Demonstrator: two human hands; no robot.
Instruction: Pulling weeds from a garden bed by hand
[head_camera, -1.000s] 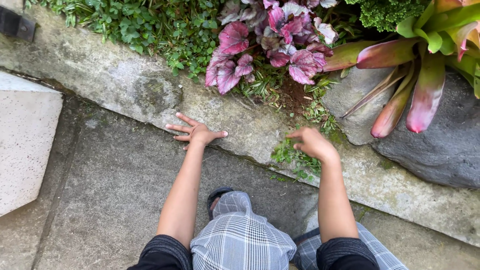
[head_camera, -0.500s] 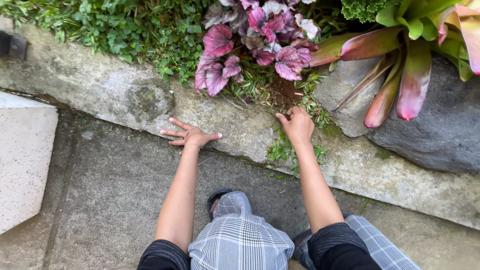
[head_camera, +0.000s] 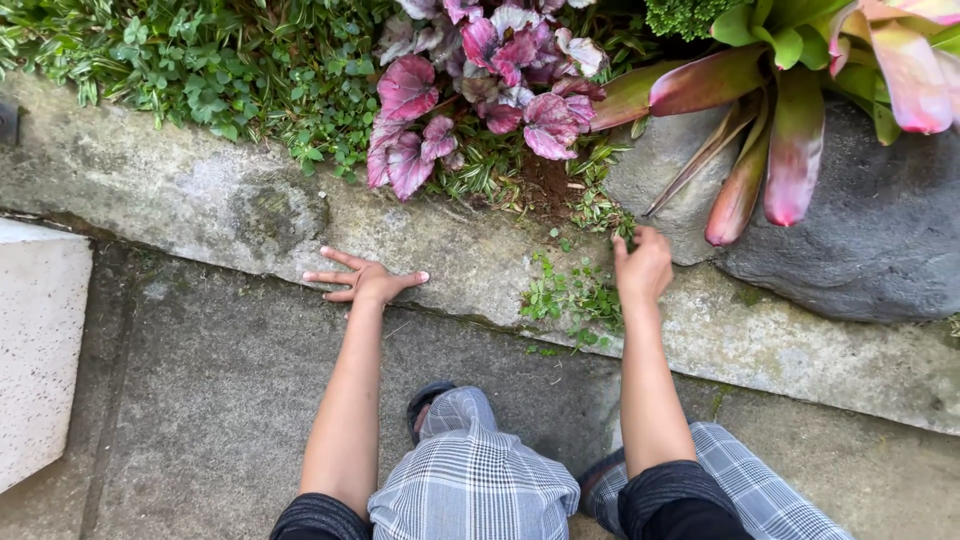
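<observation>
1. The left hand (head_camera: 368, 283), left of centre, lies flat with fingers spread on the stone curb (head_camera: 250, 205), grasping nothing.
2. The right hand (head_camera: 643, 266), right of centre, pinches small green weeds (head_camera: 612, 216) beside the grey rock (head_camera: 880, 240).
3. This looks like weeding; the next pull calls for a firm pinch low at the stems.

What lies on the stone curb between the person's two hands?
In the head view, between the left hand and right hand, the stone curb is mostly bare, with a small weed patch beside the right hand.
</observation>
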